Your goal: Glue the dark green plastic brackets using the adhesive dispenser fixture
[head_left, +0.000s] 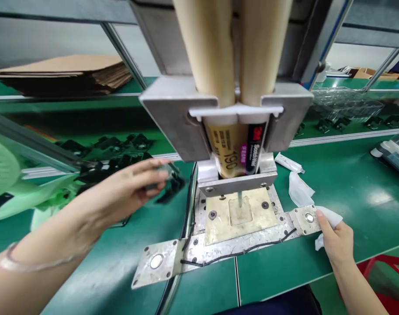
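My left hand pinches a small black part, smeared by motion, left of the dispensing machine. White tissue is in my right hand, whose thumb lies at the edge of the right button plate. Between the hands, a twin adhesive cartridge stands upright in a metal holder. Its nozzle points down at a cream fixture block with a square recess. The left button plate has no hand on it.
Several black parts lie at the left, near a green fan. Cables run beside the machine base. Behind the right plate are a white tube and another tissue. Cardboard sheets are stacked on the shelf.
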Available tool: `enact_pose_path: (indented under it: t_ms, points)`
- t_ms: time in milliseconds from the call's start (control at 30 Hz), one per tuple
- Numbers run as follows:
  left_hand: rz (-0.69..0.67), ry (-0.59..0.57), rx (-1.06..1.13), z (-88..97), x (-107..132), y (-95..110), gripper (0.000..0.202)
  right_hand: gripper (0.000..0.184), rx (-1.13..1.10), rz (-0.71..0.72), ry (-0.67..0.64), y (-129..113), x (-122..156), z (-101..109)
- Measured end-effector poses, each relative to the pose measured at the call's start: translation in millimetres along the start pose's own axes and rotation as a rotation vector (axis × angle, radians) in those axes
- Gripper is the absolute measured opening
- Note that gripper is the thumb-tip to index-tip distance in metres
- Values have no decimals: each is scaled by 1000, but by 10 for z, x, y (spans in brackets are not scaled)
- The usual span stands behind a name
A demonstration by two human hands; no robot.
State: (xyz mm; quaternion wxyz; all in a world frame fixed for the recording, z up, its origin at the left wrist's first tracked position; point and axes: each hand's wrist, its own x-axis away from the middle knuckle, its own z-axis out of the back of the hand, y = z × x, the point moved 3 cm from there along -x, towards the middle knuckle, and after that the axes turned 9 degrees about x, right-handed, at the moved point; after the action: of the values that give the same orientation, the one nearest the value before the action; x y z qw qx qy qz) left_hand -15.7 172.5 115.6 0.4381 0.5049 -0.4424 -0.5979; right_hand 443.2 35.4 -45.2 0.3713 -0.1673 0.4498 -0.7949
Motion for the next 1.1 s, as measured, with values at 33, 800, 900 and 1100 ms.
enact_pose_path:
  t_ms: [33,800,900,1100]
  points:
    - [137,-88,20,-37,142,-67,41,54,-3,11,11,-20,3,-7]
    - [343,-342,-64,-1224,497,-687,81,50,-70,36,12,27,-46,-78]
    - [287,-375,-316,-1219,517,-675,80,51,-67,17,8,22,-46,-77]
    - [111,-193,-741,-663,791,-430,83,55,-69,35,-33,-87,-41,-65]
